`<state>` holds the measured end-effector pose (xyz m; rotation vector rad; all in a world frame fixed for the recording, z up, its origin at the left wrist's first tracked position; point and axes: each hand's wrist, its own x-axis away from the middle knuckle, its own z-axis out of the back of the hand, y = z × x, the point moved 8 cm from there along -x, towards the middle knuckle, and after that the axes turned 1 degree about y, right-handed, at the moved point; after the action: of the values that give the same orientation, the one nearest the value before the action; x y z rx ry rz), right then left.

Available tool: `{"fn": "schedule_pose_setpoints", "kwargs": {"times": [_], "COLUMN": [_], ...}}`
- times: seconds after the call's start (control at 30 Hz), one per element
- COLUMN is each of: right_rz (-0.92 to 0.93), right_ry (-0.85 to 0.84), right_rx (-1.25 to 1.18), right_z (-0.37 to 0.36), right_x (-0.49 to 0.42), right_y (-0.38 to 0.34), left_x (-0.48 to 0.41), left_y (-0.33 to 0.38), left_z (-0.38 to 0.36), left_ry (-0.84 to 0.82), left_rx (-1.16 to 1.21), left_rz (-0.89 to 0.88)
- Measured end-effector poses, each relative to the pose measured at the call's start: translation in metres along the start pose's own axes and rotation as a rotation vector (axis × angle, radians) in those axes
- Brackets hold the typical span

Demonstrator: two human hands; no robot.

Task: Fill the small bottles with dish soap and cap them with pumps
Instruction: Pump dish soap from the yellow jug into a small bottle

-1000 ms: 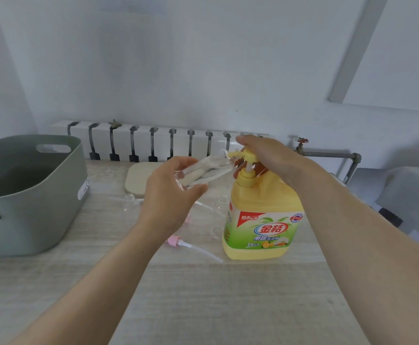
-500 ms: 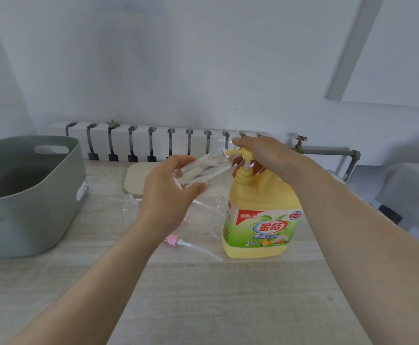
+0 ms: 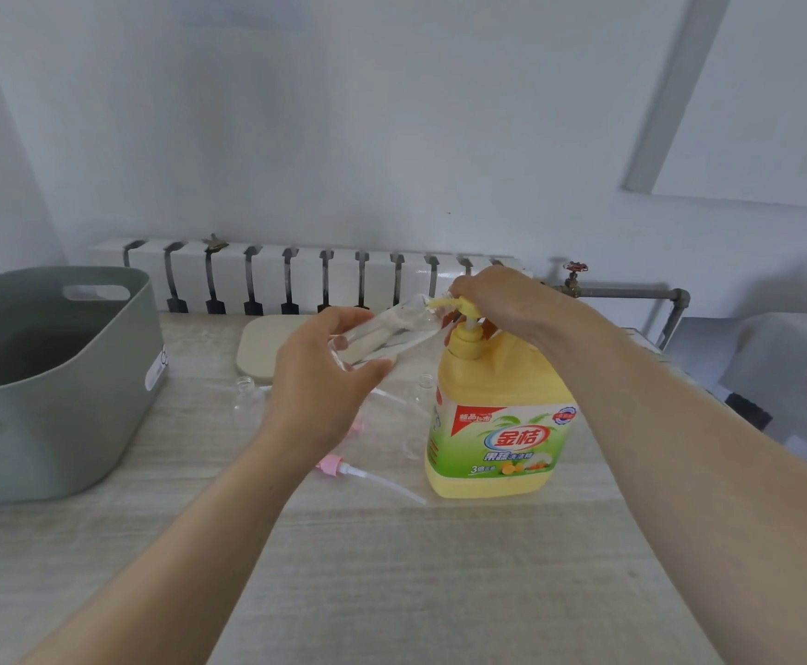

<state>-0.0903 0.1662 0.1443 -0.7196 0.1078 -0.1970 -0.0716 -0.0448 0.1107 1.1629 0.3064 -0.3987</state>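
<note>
A big yellow dish soap jug (image 3: 497, 424) with a green label stands on the table at centre right. My right hand (image 3: 497, 300) rests on top of its yellow pump head (image 3: 464, 304), fingers curled over it. My left hand (image 3: 315, 381) holds a small clear bottle (image 3: 387, 333) tilted, its mouth at the pump's spout. Two more clear small bottles stand on the table: one (image 3: 243, 395) left of my left hand, one (image 3: 423, 391) beside the jug. A pink-collared pump (image 3: 344, 470) with a long white tube lies on the table below my left wrist.
A grey-green plastic tub (image 3: 56, 376) stands at the left. A beige flat lid or pad (image 3: 267, 343) lies at the back of the wooden table (image 3: 440, 568). A white radiator (image 3: 296, 280) and a pipe with a red valve (image 3: 576, 276) run behind.
Both hands, the small bottle and the jug keep nearly the same pose. The pump head under my right hand sits slightly higher than a second ago.
</note>
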Motion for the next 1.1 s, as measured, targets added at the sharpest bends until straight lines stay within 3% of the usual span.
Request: {"fn": "schedule_pose_setpoints", "kwargs": {"times": [0.2, 0.6, 1.1], "right_rz": [-0.005, -0.023, -0.002], "right_ry": [0.02, 0.036, -0.004], "right_rx": [-0.006, -0.236, -0.127], "right_z": [0.001, 0.009, 0.002], "right_x": [0.0, 0.014, 0.002], "right_y": [0.001, -0.002, 0.004], "left_x": [0.0, -0.003, -0.002], "left_y": [-0.001, 0.002, 0.002], "left_z": [0.0, 0.002, 0.002], "left_ry": [0.007, 0.008, 0.012], "left_rx": [-0.01, 0.016, 0.029], "left_rz": [-0.003, 0.018, 0.017]}}
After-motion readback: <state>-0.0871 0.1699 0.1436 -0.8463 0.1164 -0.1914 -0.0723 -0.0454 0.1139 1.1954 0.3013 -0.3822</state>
